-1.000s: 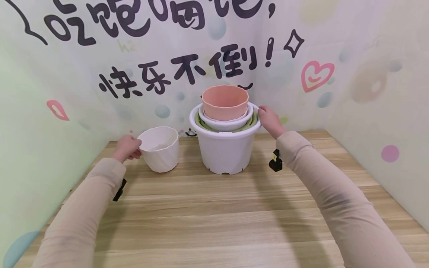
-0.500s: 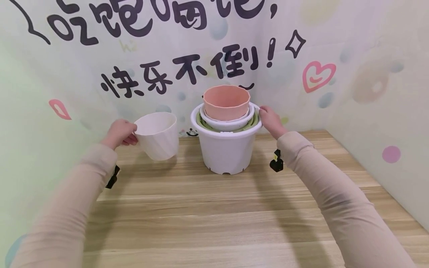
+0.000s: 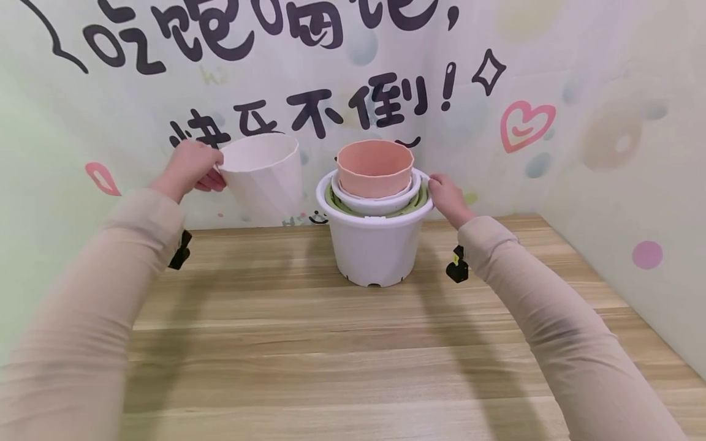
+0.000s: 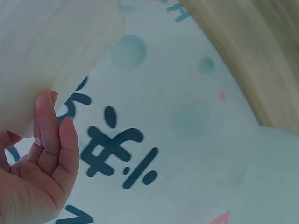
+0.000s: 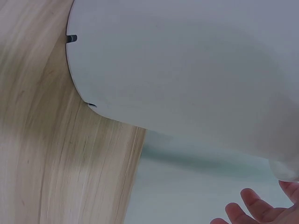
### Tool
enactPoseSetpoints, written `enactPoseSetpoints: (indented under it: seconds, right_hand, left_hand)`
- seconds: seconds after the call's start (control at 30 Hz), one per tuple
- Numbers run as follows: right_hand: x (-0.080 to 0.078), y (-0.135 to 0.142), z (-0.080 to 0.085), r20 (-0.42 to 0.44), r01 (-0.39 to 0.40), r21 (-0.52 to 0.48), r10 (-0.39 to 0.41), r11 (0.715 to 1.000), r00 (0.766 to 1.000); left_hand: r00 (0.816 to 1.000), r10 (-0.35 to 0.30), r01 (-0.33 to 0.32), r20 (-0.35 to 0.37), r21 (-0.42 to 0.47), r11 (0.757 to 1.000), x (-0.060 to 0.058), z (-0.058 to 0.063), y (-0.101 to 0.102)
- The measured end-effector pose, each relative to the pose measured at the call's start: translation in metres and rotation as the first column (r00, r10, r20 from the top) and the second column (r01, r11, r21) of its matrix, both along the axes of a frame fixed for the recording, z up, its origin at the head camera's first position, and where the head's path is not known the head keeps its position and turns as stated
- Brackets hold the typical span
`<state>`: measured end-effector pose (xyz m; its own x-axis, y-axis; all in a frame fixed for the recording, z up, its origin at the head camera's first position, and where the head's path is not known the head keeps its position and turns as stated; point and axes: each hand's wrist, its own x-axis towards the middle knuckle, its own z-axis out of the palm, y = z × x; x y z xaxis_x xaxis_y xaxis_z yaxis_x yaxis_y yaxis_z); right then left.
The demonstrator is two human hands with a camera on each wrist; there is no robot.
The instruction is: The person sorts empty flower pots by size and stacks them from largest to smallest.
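My left hand (image 3: 194,166) pinches the rim of a white flowerpot (image 3: 265,177), which hangs above the table, slightly tilted. In the left wrist view, thumb and fingers (image 4: 49,126) meet at the pot's edge. My right hand (image 3: 449,197) grips the right rim of a large white flowerpot (image 3: 375,248) standing on the table. Nested in that pot are green pot rims (image 3: 405,210), a smaller white pot (image 3: 380,204) and, topmost, a pink pot (image 3: 375,182). The right wrist view shows the large pot's side wall (image 5: 177,74) and my fingertips (image 5: 254,200) at its rim.
The wood-grain table (image 3: 342,367) meets a printed backdrop (image 3: 469,153) behind the pots, with pale walls at both sides. A black wrist device (image 3: 456,266) hangs below the right cuff, another (image 3: 180,251) below the left.
The white flowerpot has risen from the table in my left hand and is now near the pink pot's height. My right hand and the nested stack have stayed in place.
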<state>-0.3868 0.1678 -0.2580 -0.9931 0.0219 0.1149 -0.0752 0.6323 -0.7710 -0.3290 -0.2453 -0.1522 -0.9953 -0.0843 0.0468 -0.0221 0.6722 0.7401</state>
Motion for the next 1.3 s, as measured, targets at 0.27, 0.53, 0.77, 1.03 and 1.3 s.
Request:
enactPoseSetpoints:
  seconds: [0.27, 0.53, 0.77, 1.03, 1.3]
  right_hand:
    - [0.000, 0.001, 0.001, -0.002, -0.004, -0.004, 0.004, 1.000, 1.000]
    - [0.000, 0.000, -0.001, 0.010, -0.006, -0.013, 0.006, 1.000, 1.000]
    - [0.001, 0.002, -0.005, 0.016, -0.001, -0.011, 0.001, 1.000, 1.000]
    - [0.001, 0.001, -0.004, 0.007, -0.006, -0.015, 0.007, 1.000, 1.000]
    - [0.003, 0.000, -0.001, 0.002, -0.010, -0.026, 0.010, 1.000, 1.000]
  left_hand:
    - [1.000, 0.027, -0.027, -0.011, -0.031, 0.999, 0.002, 0.043, 0.034]
    - [0.998, 0.052, -0.052, -0.035, 0.000, 0.999, 0.006, 0.078, 0.069]
    - [0.998, 0.068, -0.067, -0.014, 0.047, 0.997, 0.005, 0.089, 0.099]
    - [0.998, 0.057, -0.057, 0.003, 0.200, 0.978, 0.001, 0.088, 0.131]
    - [0.996, 0.047, -0.028, -0.077, 0.239, 0.971, -0.007, 0.066, 0.152]
